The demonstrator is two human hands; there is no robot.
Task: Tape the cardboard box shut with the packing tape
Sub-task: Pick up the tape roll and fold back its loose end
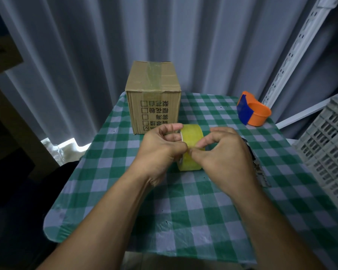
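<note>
We see first the pale pleated curtain (86,55) that fills the background, and below it the table (183,221) under its green-and-white checked cloth. At the right edge stands a grey slotted plastic crate (328,149), with a white perforated metal rail (293,61) leaning behind it.

The cardboard box (153,98) sits upright at the far left part of the table, flaps closed, with a strip of clear tape already running along its top seam and down over the front edge (the printed characters on its front face read upside down to us). Well to its right, near the far right corner, lies an orange tape dispenser (254,112) with a blue guard.

In front of the box, above the middle of the cloth, we find the roll of yellowish packing tape (191,137) held on edge between both hands. The left hand (160,149) is curled around the roll's left side, fingers hooked over it, thumb pressed to the outer band. The right hand (226,152) pinches narrowly at the tape's surface with thumb and forefinger, right beside the left thumb. We cannot tell whether a loose end is lifted. A dark object lies partly hidden beneath the right hand.
</note>
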